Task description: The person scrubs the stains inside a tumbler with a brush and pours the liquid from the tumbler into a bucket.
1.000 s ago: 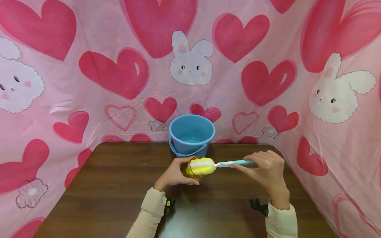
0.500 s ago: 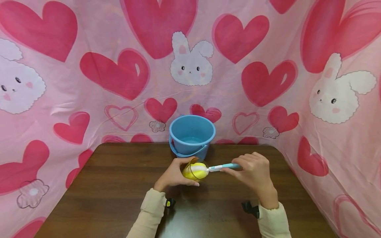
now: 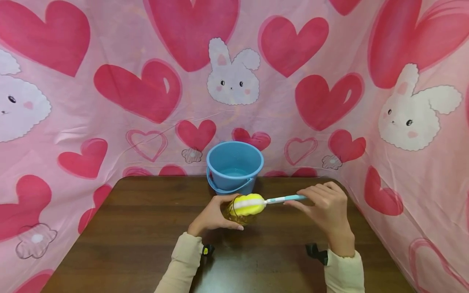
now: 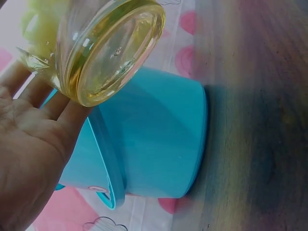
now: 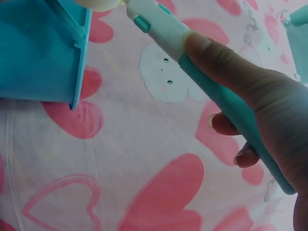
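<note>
My left hand point(image 3: 212, 213) holds a clear amber glass point(image 4: 115, 53) tilted above the table, its mouth turned to the right and its thick base showing in the left wrist view. My right hand point(image 3: 326, 207) grips the teal and white handle point(image 5: 231, 106) of a sponge cup brush, the thumb lying along it. The yellow and white sponge head point(image 3: 250, 204) is partly in the glass, with its handle end sticking out of the mouth. In the right wrist view only a sliver of the sponge shows.
A blue bucket point(image 3: 229, 182) with its handle hanging down in front stands at the table's back edge, just behind the glass. Brown wooden table point(image 3: 146, 236) lies beneath the hands. Pink cloth point(image 3: 286, 101) with hearts and rabbits hangs around it.
My right hand moved left, pushing the sponge deeper into the glass, then drew back right so more of the sponge shows. The left hand keeps holding the glass nearly still.
</note>
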The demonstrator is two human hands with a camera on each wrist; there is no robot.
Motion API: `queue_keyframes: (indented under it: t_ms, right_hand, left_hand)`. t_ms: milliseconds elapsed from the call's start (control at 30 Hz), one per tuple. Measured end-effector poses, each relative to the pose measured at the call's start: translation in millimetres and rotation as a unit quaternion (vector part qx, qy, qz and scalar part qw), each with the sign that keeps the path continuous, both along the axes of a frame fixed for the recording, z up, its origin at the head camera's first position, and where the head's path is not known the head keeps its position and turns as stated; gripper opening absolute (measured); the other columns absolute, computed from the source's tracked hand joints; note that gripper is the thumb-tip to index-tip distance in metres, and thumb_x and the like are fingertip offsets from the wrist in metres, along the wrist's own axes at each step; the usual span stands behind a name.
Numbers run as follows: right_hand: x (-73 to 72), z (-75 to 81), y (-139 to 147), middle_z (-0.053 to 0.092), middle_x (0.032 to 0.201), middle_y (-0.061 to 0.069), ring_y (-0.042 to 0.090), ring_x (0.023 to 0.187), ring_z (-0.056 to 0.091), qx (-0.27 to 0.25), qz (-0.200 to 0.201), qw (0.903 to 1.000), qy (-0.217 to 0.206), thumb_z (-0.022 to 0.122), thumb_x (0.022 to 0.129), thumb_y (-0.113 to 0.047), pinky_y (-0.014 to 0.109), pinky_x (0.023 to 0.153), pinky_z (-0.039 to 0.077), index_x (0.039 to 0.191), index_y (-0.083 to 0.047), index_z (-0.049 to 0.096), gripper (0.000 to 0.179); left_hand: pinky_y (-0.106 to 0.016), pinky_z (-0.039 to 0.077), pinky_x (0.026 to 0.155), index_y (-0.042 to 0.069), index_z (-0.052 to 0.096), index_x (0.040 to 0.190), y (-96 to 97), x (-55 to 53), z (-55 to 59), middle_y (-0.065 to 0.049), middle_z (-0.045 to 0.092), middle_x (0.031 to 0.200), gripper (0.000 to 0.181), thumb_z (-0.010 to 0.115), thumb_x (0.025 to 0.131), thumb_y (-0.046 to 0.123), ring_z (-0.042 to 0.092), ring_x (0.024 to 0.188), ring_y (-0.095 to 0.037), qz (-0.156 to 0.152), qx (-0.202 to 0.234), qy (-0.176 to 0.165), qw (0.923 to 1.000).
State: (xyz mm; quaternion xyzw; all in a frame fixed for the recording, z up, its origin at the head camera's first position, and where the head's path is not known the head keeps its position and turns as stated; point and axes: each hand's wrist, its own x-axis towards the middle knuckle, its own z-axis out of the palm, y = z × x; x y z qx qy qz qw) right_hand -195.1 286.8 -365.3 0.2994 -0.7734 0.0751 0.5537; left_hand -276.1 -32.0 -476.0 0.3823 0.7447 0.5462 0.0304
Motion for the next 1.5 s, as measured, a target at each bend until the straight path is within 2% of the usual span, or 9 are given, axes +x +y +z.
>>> queue_keyframes:
  t_ms: [167, 333, 533, 633, 867, 1000, 1133, 1433, 1500]
  right_hand:
    - [-2.2, -3.2, -5.2, 0.069, 0.061, 0.001, 0.015, 0.05, 0.061, 0.02, -0.01, 0.9994, -0.027, 0.059, 0.091, -0.069, 0.034, 0.053, 0.046, 0.071, -0.009, 0.076, 0.065]
    - [-3.5, -8.7, -12.2, 0.066, 0.057, 0.0, 0.014, 0.046, 0.055, 0.029, -0.014, 0.9977, -0.06, 0.055, 0.092, -0.071, 0.03, 0.046, 0.043, 0.069, -0.009, 0.075, 0.069]
    - [-3.6, -13.3, -19.7, 0.062, 0.055, -0.003, 0.011, 0.045, 0.052, 0.044, 0.002, 0.9951, -0.089, 0.065, 0.088, -0.068, 0.027, 0.045, 0.041, 0.066, -0.012, 0.074, 0.061]
    - [-1.0, -11.6, -20.0, 0.063, 0.056, -0.003, 0.011, 0.046, 0.053, 0.042, 0.0, 0.9951, -0.09, 0.072, 0.084, -0.067, 0.027, 0.045, 0.041, 0.066, -0.012, 0.074, 0.058]
    - [7.0, -1.9, -9.3, 0.064, 0.055, -0.002, 0.011, 0.043, 0.046, 0.016, -0.019, 0.9976, -0.065, 0.058, 0.087, -0.075, 0.026, 0.042, 0.036, 0.065, -0.013, 0.076, 0.069]
    - [7.5, 1.1, -2.3, 0.065, 0.055, -0.001, 0.009, 0.043, 0.042, -0.009, -0.012, 0.9992, -0.037, 0.059, 0.087, -0.075, 0.026, 0.041, 0.034, 0.065, -0.014, 0.076, 0.068]
    - [5.1, -0.9, -2.9, 0.065, 0.055, -0.001, 0.009, 0.043, 0.043, -0.016, -0.006, 0.9993, -0.032, 0.06, 0.086, -0.075, 0.026, 0.042, 0.035, 0.064, -0.014, 0.076, 0.067]
    - [-2.3, -9.8, -16.8, 0.064, 0.055, -0.003, 0.009, 0.044, 0.045, 0.014, -0.008, 0.9971, -0.074, 0.056, 0.09, -0.074, 0.026, 0.043, 0.036, 0.065, -0.013, 0.076, 0.069]
    - [-3.7, -11.6, -18.6, 0.064, 0.055, -0.002, 0.009, 0.044, 0.046, 0.019, -0.005, 0.9962, -0.085, 0.062, 0.088, -0.071, 0.026, 0.044, 0.037, 0.066, -0.012, 0.076, 0.065]
  left_hand:
    - [-0.037, 0.051, 0.105, 0.023, 0.062, 0.139, -2.7, -2.3, -1.8, 0.007, 0.067, 0.131, 0.079, 0.097, 0.068, 0.023, 0.06, 0.119, -0.018, -0.002, 0.024, 0.002, 0.9997]
    - [-0.036, 0.05, 0.105, 0.021, 0.063, 0.139, -5.9, -4.8, -2.6, 0.006, 0.068, 0.132, 0.08, 0.097, 0.067, 0.024, 0.061, 0.119, -0.018, 0.012, 0.031, 0.008, 0.9994]
    - [-0.037, 0.049, 0.107, 0.019, 0.063, 0.139, -8.0, -4.4, -4.4, 0.005, 0.068, 0.133, 0.081, 0.097, 0.067, 0.024, 0.062, 0.121, -0.018, 0.018, 0.027, -0.006, 0.9994]
    - [-0.036, 0.05, 0.106, 0.021, 0.063, 0.139, -7.7, -4.1, -6.5, 0.006, 0.068, 0.132, 0.078, 0.096, 0.068, 0.024, 0.062, 0.119, -0.017, 0.015, 0.027, -0.014, 0.9994]
    - [-0.037, 0.049, 0.106, 0.023, 0.063, 0.138, -4.1, -4.6, -8.4, 0.008, 0.067, 0.132, 0.076, 0.096, 0.069, 0.023, 0.061, 0.12, -0.017, 0.005, 0.029, -0.012, 0.9995]
    - [-0.036, 0.049, 0.107, 0.023, 0.062, 0.139, -3.9, -4.0, -7.4, 0.009, 0.067, 0.133, 0.077, 0.096, 0.07, 0.023, 0.06, 0.122, -0.017, 0.004, 0.026, -0.015, 0.9995]
    - [-0.037, 0.049, 0.106, 0.023, 0.062, 0.139, -3.8, -3.5, -6.1, 0.007, 0.067, 0.133, 0.077, 0.096, 0.07, 0.022, 0.06, 0.123, -0.018, 0.004, 0.03, -0.017, 0.9994]
    - [-0.04, 0.048, 0.107, 0.022, 0.063, 0.139, 0.5, -5.2, -8.3, 0.005, 0.067, 0.134, 0.076, 0.095, 0.07, 0.022, 0.058, 0.123, -0.019, 0.004, 0.041, -0.003, 0.9992]
    - [-0.039, 0.049, 0.107, 0.022, 0.063, 0.139, 0.8, -5.8, -8.3, 0.005, 0.067, 0.133, 0.076, 0.095, 0.07, 0.023, 0.059, 0.122, -0.019, 0.002, 0.038, 0.001, 0.9993]
